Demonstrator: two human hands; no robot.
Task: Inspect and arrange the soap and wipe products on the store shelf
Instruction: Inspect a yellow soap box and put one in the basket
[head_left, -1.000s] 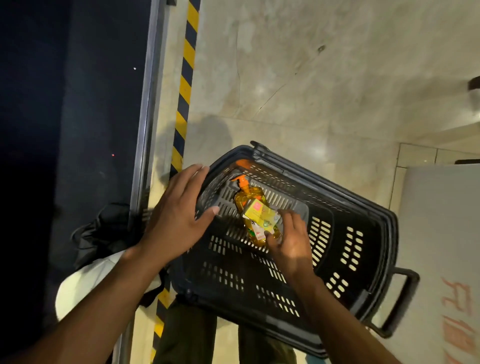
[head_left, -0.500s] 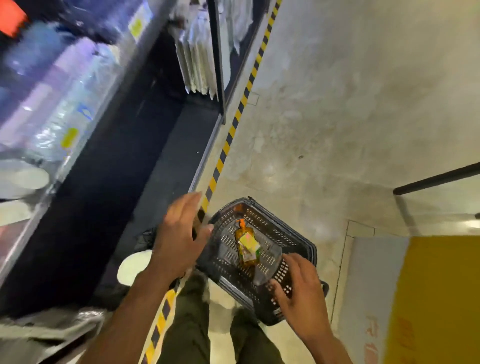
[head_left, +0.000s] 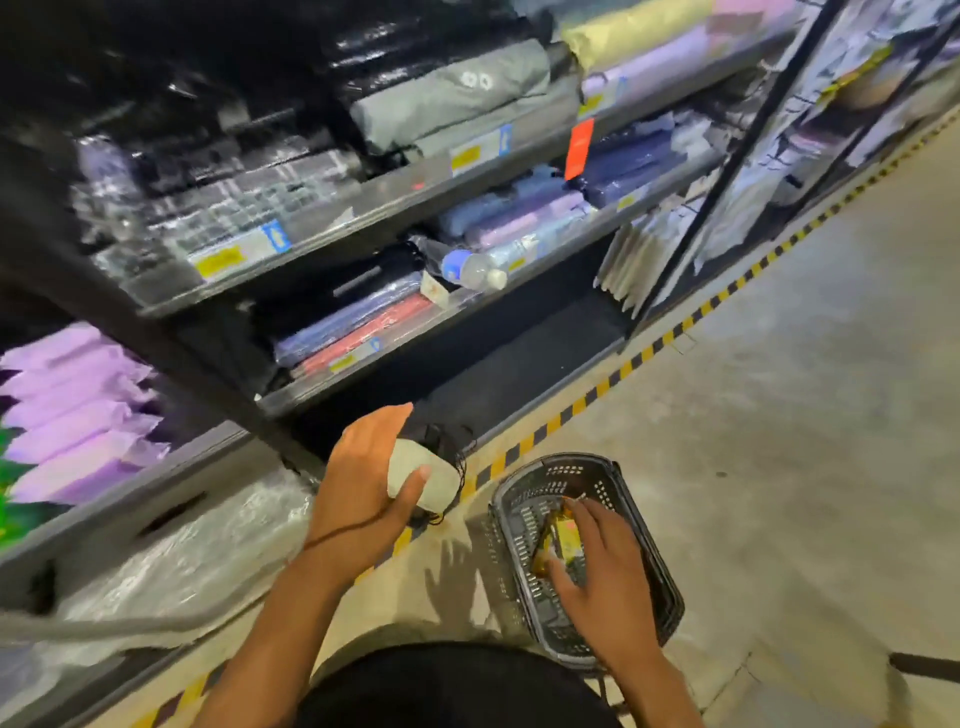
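Head view: right fingers spread over yellow soap bottle, lying inside black basket — contact too blurred to tell. Right hand above basket. Left of basket, left hand relaxed, fingers together, over white pouch. Beyond basket — stocked shelf.

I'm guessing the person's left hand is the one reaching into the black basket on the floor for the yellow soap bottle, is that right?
Not quite. It is the right hand that reaches into the black basket on the floor for the yellow soap bottle. The left hand is off to the side, over a white thing near the shelf foot. The head view shows this.
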